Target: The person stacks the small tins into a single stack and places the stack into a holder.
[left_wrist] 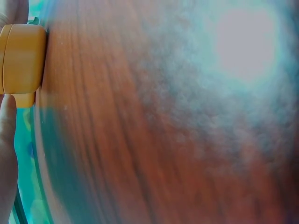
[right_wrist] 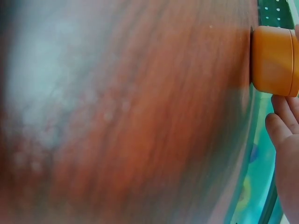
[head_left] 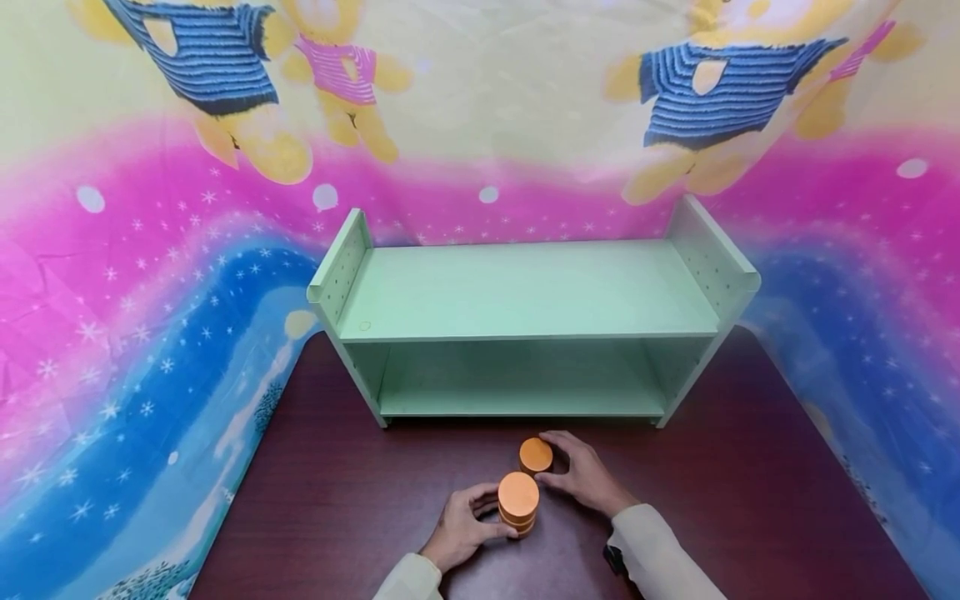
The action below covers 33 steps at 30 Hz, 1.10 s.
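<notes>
Two round orange containers stand close together on the dark table, the left one nearer to me. Around the nearer orange container (head_left: 518, 496), my left hand (head_left: 461, 525) curves its thumb and fingers, gripping its left side. The farther orange container (head_left: 536, 455) is held by my right hand (head_left: 588, 475), fingers at its back and thumb at its front. In the left wrist view, an orange container (left_wrist: 23, 58) with a seam round it shows at the left edge. The right wrist view has an orange container (right_wrist: 273, 60) above part of my right hand (right_wrist: 289, 154).
Behind the containers stands a pale green two-tier shelf (head_left: 525, 292) with raised side panels. The dark red-brown table (head_left: 322, 500) extends to both sides. A patterned cloth (head_left: 487, 108) with bears hangs behind and beside it.
</notes>
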Tool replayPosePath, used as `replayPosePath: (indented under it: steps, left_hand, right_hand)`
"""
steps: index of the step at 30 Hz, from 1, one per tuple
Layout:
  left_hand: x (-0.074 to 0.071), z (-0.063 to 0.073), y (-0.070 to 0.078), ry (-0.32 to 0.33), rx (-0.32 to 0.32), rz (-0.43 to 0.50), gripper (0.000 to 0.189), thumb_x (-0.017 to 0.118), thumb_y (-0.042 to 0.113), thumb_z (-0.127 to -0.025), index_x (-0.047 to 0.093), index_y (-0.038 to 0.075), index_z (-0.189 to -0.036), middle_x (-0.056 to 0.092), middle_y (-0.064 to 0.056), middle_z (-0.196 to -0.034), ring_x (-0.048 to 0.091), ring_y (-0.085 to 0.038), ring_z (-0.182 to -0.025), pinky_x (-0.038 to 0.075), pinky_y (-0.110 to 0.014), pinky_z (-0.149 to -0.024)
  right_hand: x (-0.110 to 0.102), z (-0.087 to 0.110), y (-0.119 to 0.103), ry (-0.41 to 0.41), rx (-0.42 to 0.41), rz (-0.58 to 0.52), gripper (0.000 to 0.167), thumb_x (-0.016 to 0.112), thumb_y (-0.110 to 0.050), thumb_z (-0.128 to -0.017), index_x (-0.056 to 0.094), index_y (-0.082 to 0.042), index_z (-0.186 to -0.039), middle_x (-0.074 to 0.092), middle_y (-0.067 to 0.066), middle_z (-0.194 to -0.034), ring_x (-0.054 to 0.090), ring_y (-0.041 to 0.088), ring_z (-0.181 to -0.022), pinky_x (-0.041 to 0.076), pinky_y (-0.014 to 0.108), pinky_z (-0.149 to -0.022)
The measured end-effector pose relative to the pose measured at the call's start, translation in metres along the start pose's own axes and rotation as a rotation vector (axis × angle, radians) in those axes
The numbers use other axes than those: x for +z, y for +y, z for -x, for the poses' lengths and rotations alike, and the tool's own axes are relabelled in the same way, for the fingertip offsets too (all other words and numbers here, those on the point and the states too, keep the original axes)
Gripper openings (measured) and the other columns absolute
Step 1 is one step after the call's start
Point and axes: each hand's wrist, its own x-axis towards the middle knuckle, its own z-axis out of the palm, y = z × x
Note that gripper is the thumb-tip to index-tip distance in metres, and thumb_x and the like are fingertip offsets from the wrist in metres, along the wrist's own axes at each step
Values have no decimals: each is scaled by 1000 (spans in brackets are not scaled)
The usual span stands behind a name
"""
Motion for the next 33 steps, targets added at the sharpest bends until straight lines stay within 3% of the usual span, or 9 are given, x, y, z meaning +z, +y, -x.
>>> replayPosePath:
  steps: [15,26,33]
  left_hand:
    - [0,1,-1,0,-8,-27,61,90,11,-72,65,-4,-125,68,-17,-120,67,-21,-110,56,-30,-93]
    - [2,1,-1,11,6,-26,60,90,2,-70,64,-4,-124,68,-17,-120,67,-21,-109,56,-34,-94]
    - [1,-1,-3,10,5,-23,60,90,5,-70,65,-5,-124,68,-18,-120,67,-21,-109,55,-32,-95]
  right_hand:
    - [2,0,1,-12,40,1,61,88,-16,-78,61,-1,-132,61,14,-131,58,33,-122,50,51,-100]
    - [1,0,0,-11,48,-2,58,86,-15,-80,62,-1,-131,62,13,-131,58,32,-122,50,50,-101]
    - [-1,2,0,-5,49,-6,58,86,-17,-80,63,-1,-130,62,13,-131,58,32,-121,50,51,-100]
